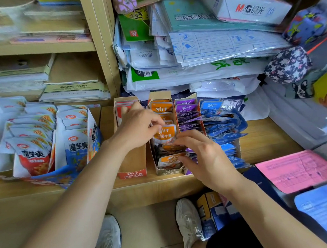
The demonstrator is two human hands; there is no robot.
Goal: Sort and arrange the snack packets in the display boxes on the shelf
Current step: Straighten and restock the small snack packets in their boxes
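A wooden shelf point(264, 135) in a crowded stationery shop carries the work. Sagging stacks of plastic-wrapped paper goods point(211, 50) fill the far side and overhang the narrow boxes' far ends. To the left stands a wide box of white packets point(33, 143).

At centre four narrow display boxes sit side by side, one per colour: the red box point(131, 160), nearly bare at its near end, then the orange box point(169, 170), the purple box point(186, 111) and the blue box point(221, 120). The blue packets spill rightward over the rim, and purple ones slump at the near end.

The person's left hand point(138, 125) reaches across the red box, its grip pinching the top edge of an orange packet point(165, 133) held upright over the middle of the orange box, apparently to stand it in line with its own colour. The right hand point(209, 159) lies over the near ends of the orange and purple boxes with bent fingers at the packet's lower edge, probably steadying the row. Whether its grip holds anything cannot be told.

Loose packets lying flat below look likely to block a neat fit.
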